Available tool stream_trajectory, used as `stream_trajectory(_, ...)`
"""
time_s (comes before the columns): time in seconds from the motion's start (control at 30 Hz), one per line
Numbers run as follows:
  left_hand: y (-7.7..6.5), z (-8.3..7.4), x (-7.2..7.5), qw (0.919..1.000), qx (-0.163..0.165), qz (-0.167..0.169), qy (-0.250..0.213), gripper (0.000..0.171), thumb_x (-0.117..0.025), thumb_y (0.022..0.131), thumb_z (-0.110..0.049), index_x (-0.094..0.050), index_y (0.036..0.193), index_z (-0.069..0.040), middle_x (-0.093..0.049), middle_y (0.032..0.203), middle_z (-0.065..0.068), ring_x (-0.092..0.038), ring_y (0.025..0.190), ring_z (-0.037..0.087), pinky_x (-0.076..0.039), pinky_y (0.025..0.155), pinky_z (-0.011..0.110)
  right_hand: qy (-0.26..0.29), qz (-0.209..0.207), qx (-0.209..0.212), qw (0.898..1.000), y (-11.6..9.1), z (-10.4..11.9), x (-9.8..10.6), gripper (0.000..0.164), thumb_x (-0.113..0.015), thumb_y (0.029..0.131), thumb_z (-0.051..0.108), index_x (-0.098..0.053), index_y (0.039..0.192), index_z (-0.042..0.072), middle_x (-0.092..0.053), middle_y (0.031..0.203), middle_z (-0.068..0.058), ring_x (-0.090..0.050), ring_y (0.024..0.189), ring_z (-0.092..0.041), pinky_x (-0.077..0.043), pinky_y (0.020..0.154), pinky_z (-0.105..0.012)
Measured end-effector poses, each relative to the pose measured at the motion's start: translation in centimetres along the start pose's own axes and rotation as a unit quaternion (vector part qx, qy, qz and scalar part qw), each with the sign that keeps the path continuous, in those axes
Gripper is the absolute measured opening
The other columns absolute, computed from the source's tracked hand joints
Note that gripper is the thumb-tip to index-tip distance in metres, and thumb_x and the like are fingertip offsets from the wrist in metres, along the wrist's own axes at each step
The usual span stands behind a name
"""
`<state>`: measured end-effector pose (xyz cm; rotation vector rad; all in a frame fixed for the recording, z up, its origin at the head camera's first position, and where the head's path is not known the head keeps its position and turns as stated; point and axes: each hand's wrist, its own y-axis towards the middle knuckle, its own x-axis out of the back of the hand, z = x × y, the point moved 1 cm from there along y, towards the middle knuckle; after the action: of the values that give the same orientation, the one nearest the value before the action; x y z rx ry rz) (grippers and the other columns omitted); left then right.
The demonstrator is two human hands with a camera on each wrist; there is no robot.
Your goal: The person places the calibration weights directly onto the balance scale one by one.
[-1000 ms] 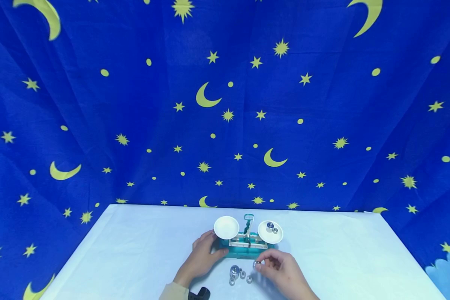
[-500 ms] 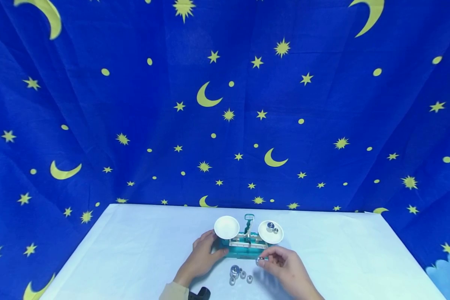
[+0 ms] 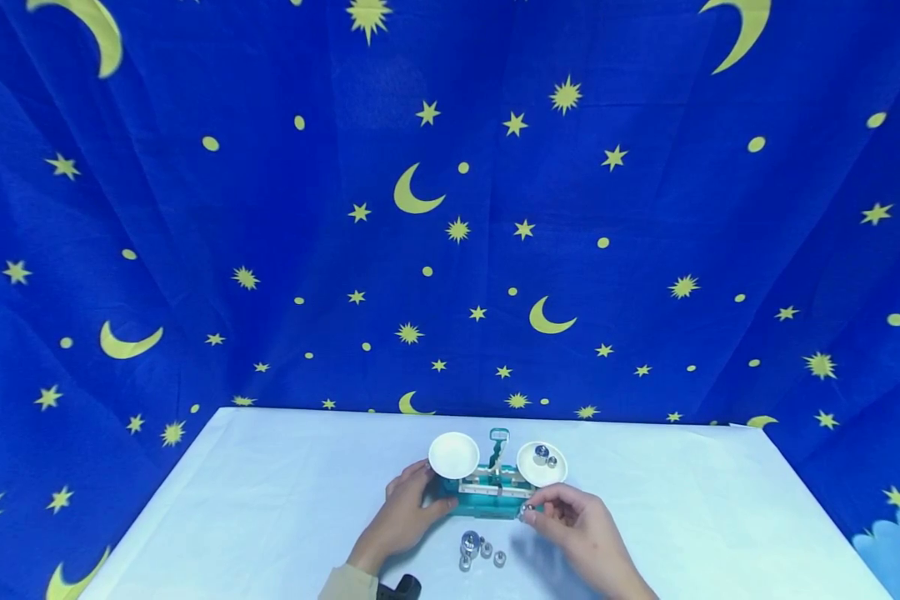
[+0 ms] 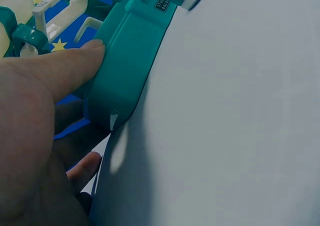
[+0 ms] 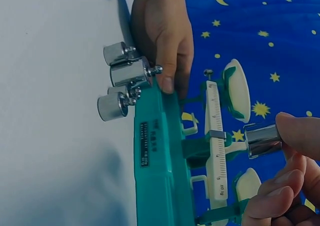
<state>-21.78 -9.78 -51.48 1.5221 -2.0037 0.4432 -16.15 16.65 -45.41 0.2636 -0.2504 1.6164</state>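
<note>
A green two-pan balance scale stands on the white table. My left hand grips its left end; in the left wrist view the thumb lies on the green base, with the other fingers behind the end. Between thumb and fingertips, my right hand pinches a shiny metal weight, held in front of the scale's right side below the right pan. Two metal weights sit in that white pan. The left pan has nothing on it.
Several knobbed metal weights, one larger than the others, stand grouped on the table in front of the scale. A blue cloth with yellow moons and stars hangs behind the table. A black device sits by the left sleeve.
My right hand has lifted the pinched weight up and slightly right, from near the grouped weights to just below the right pan. The left hand stays on the scale.
</note>
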Motion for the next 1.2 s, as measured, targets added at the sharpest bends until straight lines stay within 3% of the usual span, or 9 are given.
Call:
stream_trajectory(0.67, 0.1, 0.3, -0.2, 0.9999, -0.009, -0.007, 0.005, 0.071, -0.07, 0.092, -0.042, -0.05, 0.145, 0.001, -0.052, 0.147, 0.019, -0.035, 0.143, 0.042, -0.014, 0.115, 0.068, 0.007, -0.064, 0.0, 0.998, 0.5, 0.7, 1.0, 0.013, -0.084, 0.081, 0.016, -0.073, 0.087, 0.012, -0.058, 0.076, -0.004, -0.052, 0.066, -0.015, -0.045, 0.056, -0.024)
stream_trajectory(1.2, 0.0, 0.1, -0.1, 1.0, -0.001, -0.003, 0.008, 0.071, -0.07, 0.092, -0.042, -0.049, 0.146, 0.0, -0.051, 0.147, 0.019, -0.034, 0.144, 0.042, -0.013, 0.116, 0.068, 0.006, -0.095, 0.007, 0.995, 1.5, 0.2, 1.5, 0.014, -0.082, 0.083, 0.012, -0.075, 0.094, 0.008, -0.059, 0.079, -0.004, -0.054, 0.069, -0.014, -0.047, 0.059, -0.022)
